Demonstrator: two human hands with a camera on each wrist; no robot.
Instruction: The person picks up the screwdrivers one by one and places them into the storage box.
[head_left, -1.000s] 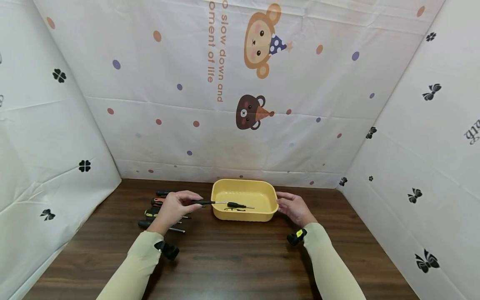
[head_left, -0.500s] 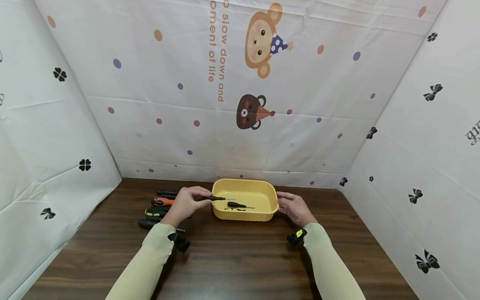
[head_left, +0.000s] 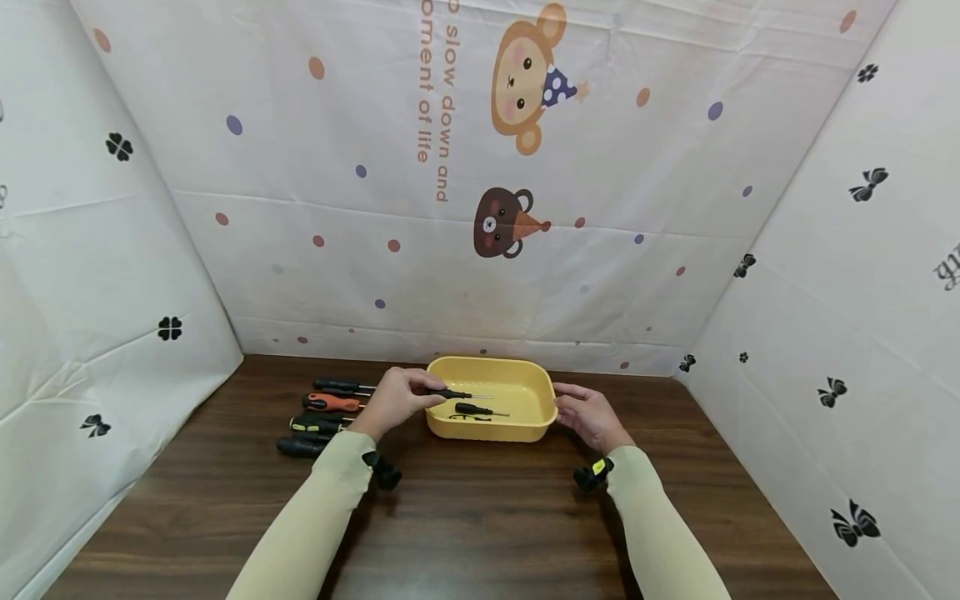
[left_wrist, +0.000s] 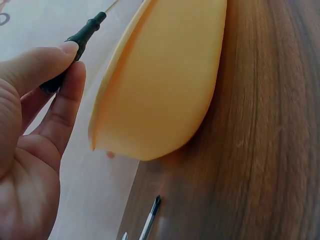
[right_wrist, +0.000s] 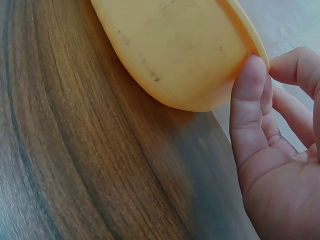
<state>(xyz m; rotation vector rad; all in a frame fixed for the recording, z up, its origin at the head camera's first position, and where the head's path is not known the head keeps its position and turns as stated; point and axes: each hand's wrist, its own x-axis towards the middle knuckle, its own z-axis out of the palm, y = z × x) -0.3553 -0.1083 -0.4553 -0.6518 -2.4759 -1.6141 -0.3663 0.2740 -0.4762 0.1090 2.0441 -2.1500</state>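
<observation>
Above the left end of a yellow plastic bin (head_left: 487, 432), my left hand (head_left: 397, 402) pinches a small black-handled screwdriver (head_left: 452, 394) between thumb and fingers. Its thin shaft points right, over the bin's inside. The left wrist view shows the thumb pressed on the black handle (left_wrist: 87, 32), beside the bin's rim. Inside the bin lies another small black screwdriver (head_left: 472, 409), with a thin dark thing too small to make out in front of it. My right hand (head_left: 588, 417) grips the bin's right end, thumb against the wall (right_wrist: 170, 55) and forefinger at the rim.
Left of the bin several screwdrivers lie in a row on the brown wooden table (head_left: 480, 517): an orange-handled one (head_left: 330, 403), a black and green one (head_left: 309, 424) and black ones (head_left: 300, 447). Printed white cloth walls (head_left: 360, 267) enclose the table behind and at both sides.
My left hand has moved right with the screwdriver, from beside the bin to over its left end. More of the screwdriver row now shows. My right hand stays at the bin.
</observation>
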